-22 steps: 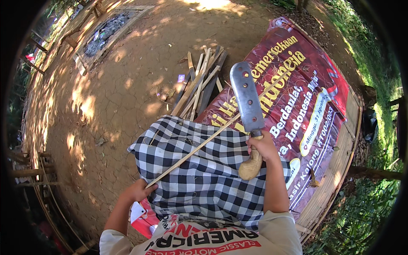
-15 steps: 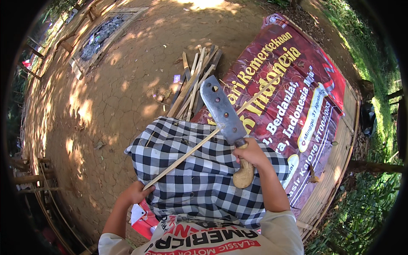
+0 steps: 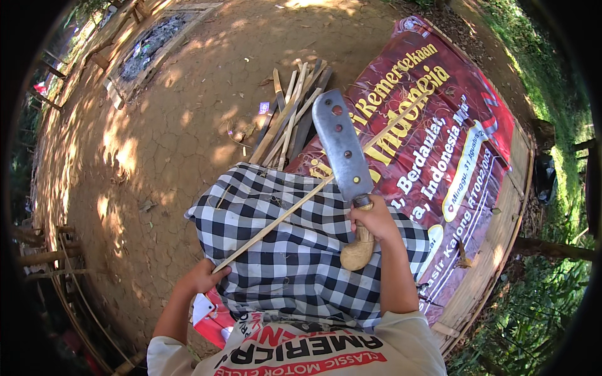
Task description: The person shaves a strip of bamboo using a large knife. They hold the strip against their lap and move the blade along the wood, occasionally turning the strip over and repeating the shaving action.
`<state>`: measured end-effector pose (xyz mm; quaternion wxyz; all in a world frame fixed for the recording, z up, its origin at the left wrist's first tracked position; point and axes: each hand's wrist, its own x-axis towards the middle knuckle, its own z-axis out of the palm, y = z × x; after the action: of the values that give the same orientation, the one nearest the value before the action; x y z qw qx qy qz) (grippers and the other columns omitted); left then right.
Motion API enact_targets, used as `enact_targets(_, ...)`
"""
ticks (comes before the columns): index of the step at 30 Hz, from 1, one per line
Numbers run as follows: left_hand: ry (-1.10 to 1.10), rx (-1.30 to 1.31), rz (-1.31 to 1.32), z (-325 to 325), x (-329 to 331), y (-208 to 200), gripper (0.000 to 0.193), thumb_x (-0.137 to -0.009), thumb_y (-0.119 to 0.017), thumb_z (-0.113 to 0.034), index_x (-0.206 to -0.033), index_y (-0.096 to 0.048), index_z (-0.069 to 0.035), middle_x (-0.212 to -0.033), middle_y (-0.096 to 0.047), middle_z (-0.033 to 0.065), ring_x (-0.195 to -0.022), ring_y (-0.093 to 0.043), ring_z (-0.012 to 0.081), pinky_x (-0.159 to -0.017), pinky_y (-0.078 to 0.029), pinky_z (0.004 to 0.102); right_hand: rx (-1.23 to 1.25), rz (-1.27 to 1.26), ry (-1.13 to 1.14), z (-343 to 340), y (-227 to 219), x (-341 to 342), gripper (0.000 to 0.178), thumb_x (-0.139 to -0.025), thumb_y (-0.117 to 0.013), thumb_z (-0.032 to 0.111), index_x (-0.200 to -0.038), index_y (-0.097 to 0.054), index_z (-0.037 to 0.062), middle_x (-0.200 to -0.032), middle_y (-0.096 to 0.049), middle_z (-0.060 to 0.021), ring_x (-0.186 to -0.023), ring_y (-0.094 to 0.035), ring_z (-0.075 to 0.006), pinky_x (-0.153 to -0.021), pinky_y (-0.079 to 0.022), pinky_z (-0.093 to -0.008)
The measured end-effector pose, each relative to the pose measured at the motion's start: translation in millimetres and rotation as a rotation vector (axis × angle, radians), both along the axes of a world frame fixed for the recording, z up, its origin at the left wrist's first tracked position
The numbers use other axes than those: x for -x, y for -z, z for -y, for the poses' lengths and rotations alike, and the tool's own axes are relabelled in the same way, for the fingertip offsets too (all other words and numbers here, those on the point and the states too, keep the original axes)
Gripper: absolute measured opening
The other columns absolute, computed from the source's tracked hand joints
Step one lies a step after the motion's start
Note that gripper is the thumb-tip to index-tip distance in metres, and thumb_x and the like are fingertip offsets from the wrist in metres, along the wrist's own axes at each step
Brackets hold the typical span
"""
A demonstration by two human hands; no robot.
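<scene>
In my right hand (image 3: 374, 219) is the wooden handle of a broad cleaver (image 3: 342, 141). Several round holes run along its grey blade, which points away from me and leans a little left. My left hand (image 3: 202, 276) closes on the near end of a long thin bamboo strip (image 3: 269, 225). That strip slants up to the right, passes behind the blade, and shows again over the red banner. A black-and-white checked cloth (image 3: 282, 250) covers my lap beneath both hands.
Several split bamboo pieces (image 3: 291, 116) lie piled on the dirt just beyond the cloth. A printed red banner (image 3: 433, 144) spreads over a bamboo platform (image 3: 483, 263) at the right. Far left, a wooden frame (image 3: 157, 69) surrounds ash on the ground. Thin shavings are scattered on the banner.
The cleaver blade has swung more upright and moved slightly right and away from me. My left hand has risen a little with the bamboo strip, still held.
</scene>
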<state>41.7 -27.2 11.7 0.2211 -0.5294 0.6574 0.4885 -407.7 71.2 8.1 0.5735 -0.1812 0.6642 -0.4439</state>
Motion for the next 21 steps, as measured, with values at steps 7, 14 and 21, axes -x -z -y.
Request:
enact_targets(7,0.019,0.068,-0.078,0.3,5.1,-5.0,0.053,-0.089,-0.064,-0.043,-0.072,-0.063,0.008,-0.057,-0.057,0.0147,-0.054,-0.052,0.0237,-0.055,-0.044,0.0397,-0.031,-0.034,-0.167,-8.3,16.7,-35.7,0.019,-0.07,-0.066,0.001,-0.087,-0.061,-0.0054,-0.069,-0.063,-0.0088,-0.053,-0.061,-0.0165,-0.052,-0.049,-0.0291)
enact_targets(14,0.045,0.033,0.092,1.9,29.5,-27.8,0.043,-0.091,-0.063,-0.036,-0.08,-0.064,0.005,-0.061,-0.06,0.0109,-0.055,-0.056,0.0206,-0.057,-0.046,0.0371,-0.021,-0.008,0.059,-0.3,6.9,-30.0,0.018,-0.071,-0.066,0.0,-0.087,-0.059,-0.0059,-0.067,-0.061,-0.0081,-0.053,-0.061,-0.0156,-0.051,-0.049,-0.0298)
enact_targets(21,-0.041,0.019,-0.088,-3.2,4.7,-5.3,0.041,-0.091,-0.062,-0.035,-0.076,-0.064,0.003,-0.058,-0.058,0.009,-0.053,-0.057,0.0171,-0.055,-0.046,0.0359,-0.004,-0.035,-0.195,-8.6,-4.8,-33.3,0.019,-0.07,-0.064,-0.001,-0.088,-0.059,-0.0068,-0.066,-0.061,-0.0077,-0.051,-0.059,-0.0147,-0.049,-0.049,-0.03)
